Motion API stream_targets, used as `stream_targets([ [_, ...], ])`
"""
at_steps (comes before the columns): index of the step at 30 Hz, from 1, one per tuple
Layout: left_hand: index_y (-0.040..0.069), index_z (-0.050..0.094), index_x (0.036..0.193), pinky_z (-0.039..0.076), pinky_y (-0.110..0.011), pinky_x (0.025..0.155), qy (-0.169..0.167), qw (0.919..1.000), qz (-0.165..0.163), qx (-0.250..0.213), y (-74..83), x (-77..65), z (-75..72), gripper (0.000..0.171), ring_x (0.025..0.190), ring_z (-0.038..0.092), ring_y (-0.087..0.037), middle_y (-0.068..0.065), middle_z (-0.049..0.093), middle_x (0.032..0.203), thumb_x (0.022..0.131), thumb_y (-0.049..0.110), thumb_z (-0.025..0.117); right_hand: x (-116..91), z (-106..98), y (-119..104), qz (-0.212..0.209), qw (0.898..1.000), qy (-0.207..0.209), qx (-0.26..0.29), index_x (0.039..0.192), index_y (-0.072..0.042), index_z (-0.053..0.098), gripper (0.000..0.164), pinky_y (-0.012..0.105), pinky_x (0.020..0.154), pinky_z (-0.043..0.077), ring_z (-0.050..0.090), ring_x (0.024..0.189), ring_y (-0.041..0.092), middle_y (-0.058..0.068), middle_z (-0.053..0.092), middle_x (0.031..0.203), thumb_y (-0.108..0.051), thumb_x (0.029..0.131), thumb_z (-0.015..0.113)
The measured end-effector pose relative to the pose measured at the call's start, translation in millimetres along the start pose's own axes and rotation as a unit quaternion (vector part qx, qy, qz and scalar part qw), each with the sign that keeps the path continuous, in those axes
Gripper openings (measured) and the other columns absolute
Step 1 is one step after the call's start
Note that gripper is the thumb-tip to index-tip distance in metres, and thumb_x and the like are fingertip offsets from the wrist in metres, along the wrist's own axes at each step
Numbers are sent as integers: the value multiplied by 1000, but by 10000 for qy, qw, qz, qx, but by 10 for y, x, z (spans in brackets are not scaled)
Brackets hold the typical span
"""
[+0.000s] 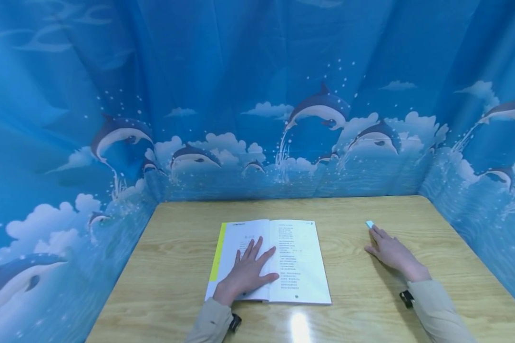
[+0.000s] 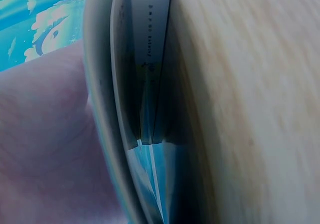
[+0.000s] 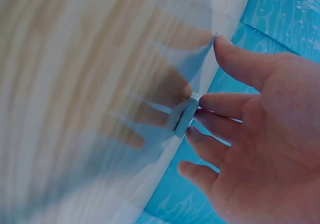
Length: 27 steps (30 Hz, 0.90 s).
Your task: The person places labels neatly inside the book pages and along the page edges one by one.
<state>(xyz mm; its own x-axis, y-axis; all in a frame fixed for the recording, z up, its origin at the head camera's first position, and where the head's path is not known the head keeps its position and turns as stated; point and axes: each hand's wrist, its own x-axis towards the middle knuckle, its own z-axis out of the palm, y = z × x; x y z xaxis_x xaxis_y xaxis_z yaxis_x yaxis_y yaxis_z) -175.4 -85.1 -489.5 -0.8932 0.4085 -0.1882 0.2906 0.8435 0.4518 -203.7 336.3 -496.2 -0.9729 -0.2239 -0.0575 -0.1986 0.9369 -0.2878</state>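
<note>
An open book with printed pages and a yellow strip down its left edge lies on the table. My left hand rests on its left page, fingers spread and the thumb reaching over the fold. In the left wrist view, the book's spine shows beneath the curved pages, beside the palm. Over to the right, my right hand touches a small light-blue block with its fingertips. The right wrist view has the block against nearly straight fingers, while the thumb stands apart from it.
The wooden table has a glossy top that reflects the right hand. A blue curtain printed with dolphins and clouds surrounds it at the back and sides. Dark wrist devices sit at both sleeves.
</note>
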Motion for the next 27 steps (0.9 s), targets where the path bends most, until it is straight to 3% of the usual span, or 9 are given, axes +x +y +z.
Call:
stream_targets([
  [15, 28, 37, 158, 6, -70, 120, 4, 10000, 30, 33, -26, 16, 14, 75, 156, 3, -37, -11, 5, 171, 94, 62, 58, -39, 0, -170, -25, 9995, 113, -308, 143, 19, 40, 62, 76, 105, 32, 40, 133, 58, 38, 32, 152, -24, 102, 59],
  [27, 27, 37, 158, 6, -71, 119, -7, 9999, -22, 98, -12, 18, 9, 75, 156, 4, -38, -11, 6, 171, 94, 62, 59, -70, 9, -267, -19, 9996, 35, -284, 142, 20, 40, 65, 76, 105, 32, 40, 132, 59, 38, 31, 153, -28, 103, 57],
])
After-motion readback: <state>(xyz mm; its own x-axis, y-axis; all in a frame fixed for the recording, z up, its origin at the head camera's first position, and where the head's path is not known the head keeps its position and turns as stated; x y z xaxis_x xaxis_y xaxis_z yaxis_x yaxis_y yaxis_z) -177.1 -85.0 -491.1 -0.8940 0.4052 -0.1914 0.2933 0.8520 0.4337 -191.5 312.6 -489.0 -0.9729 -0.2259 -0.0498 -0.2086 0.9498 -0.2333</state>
